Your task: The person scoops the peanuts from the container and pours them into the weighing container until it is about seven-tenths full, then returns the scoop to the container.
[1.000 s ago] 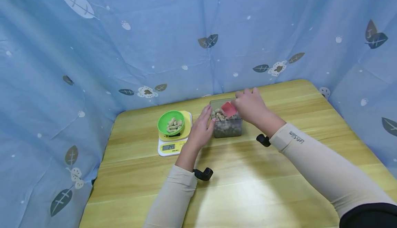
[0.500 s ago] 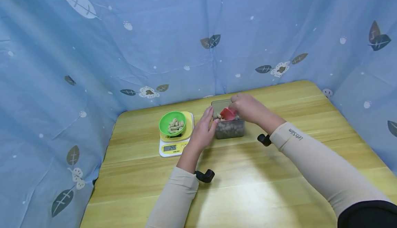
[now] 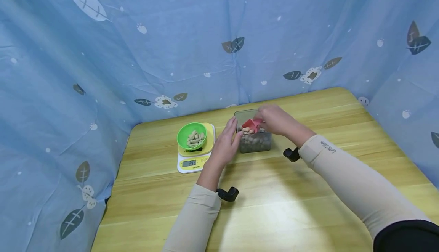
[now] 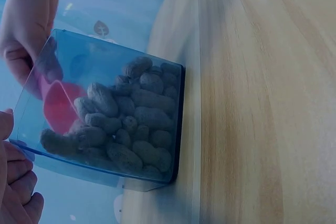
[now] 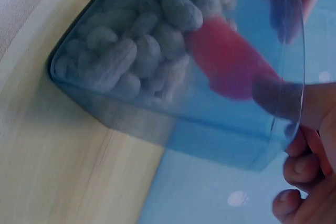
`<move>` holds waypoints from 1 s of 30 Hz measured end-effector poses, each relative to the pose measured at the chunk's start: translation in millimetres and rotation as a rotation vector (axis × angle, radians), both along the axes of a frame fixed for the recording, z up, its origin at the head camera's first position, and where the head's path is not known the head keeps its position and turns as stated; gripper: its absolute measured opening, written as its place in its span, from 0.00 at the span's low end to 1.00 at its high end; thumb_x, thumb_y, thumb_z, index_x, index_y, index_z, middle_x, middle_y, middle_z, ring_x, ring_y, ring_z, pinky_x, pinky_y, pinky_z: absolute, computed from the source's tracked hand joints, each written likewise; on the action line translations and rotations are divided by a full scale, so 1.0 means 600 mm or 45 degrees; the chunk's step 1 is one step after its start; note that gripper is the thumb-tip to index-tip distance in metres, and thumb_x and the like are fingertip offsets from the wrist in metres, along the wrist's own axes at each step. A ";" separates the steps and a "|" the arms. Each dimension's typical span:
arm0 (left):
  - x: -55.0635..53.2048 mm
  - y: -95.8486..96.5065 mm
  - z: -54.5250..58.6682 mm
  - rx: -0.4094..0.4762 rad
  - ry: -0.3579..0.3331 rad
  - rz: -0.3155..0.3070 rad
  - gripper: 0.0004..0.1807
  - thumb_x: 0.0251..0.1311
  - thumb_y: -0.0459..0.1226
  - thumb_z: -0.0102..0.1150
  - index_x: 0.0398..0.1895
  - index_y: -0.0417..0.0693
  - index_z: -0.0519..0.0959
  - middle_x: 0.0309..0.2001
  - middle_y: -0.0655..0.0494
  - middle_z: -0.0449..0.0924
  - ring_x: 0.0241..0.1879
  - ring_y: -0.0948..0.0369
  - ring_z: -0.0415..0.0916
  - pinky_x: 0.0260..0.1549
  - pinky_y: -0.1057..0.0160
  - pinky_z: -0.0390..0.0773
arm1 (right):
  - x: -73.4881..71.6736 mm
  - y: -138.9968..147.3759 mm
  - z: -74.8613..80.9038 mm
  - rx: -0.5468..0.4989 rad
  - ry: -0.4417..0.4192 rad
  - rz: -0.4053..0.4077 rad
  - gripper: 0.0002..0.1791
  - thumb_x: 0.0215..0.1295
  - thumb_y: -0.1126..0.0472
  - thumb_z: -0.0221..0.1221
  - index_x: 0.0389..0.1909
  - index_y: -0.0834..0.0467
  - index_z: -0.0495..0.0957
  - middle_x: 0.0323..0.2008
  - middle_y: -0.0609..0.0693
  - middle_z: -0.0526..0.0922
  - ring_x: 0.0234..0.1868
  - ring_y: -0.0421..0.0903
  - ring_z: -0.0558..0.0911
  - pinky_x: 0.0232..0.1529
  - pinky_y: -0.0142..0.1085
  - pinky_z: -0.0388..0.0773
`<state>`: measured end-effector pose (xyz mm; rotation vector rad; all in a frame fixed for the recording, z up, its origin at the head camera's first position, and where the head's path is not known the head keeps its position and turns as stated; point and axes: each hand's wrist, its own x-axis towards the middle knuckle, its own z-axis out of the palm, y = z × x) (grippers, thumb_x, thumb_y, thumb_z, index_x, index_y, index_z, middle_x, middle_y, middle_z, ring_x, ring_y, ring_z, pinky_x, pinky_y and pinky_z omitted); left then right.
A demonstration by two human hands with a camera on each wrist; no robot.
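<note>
My right hand (image 3: 275, 121) pinches the handle of a small red scoop (image 3: 251, 124) inside a clear grey plastic box (image 3: 255, 145). Unshelled peanuts (image 4: 152, 98) fill the lower part of the box. Through its wall in the left wrist view, the scoop's bowl lies among the upper peanuts, some of them at its lip. My right thumb (image 5: 275, 98) reaches inside past the rim. Along the box's left side rests my left hand (image 3: 224, 141), fingers extended with the tips by the rim.
Left of the box, a yellow and white kitchen scale (image 3: 205, 151) carries a green bowl (image 3: 182, 133) with several peanuts (image 3: 195, 139). Its display (image 3: 189, 163) appears to read 245. A blue patterned curtain (image 3: 192, 46) hangs behind the wooden table (image 3: 144, 206).
My right hand has lowered the scoop into the peanuts and tilted it. The left hand stays at the box's side, and the bowl and scale have kept their places.
</note>
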<state>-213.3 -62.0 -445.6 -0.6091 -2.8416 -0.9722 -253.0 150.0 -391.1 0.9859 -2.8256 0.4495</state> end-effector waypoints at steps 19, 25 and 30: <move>0.001 0.001 0.002 -0.004 -0.034 0.015 0.33 0.70 0.56 0.33 0.74 0.56 0.49 0.75 0.69 0.38 0.72 0.61 0.46 0.69 0.54 0.54 | -0.010 0.017 -0.009 -0.247 -0.360 -0.188 0.16 0.59 0.59 0.63 0.49 0.56 0.82 0.41 0.54 0.83 0.40 0.49 0.79 0.39 0.42 0.75; 0.002 0.000 0.000 -0.007 -0.044 0.004 0.34 0.70 0.57 0.32 0.74 0.55 0.49 0.75 0.69 0.38 0.72 0.60 0.46 0.69 0.53 0.54 | -0.009 0.047 -0.002 -0.343 -0.497 -0.264 0.18 0.59 0.55 0.64 0.51 0.55 0.81 0.48 0.55 0.83 0.47 0.50 0.79 0.44 0.45 0.75; 0.003 -0.001 0.003 -0.002 -0.049 0.016 0.33 0.70 0.56 0.33 0.75 0.57 0.47 0.74 0.70 0.38 0.73 0.61 0.45 0.70 0.54 0.54 | -0.009 0.066 0.002 -0.406 -0.560 -0.331 0.19 0.59 0.55 0.64 0.52 0.54 0.81 0.51 0.55 0.81 0.49 0.50 0.78 0.44 0.44 0.74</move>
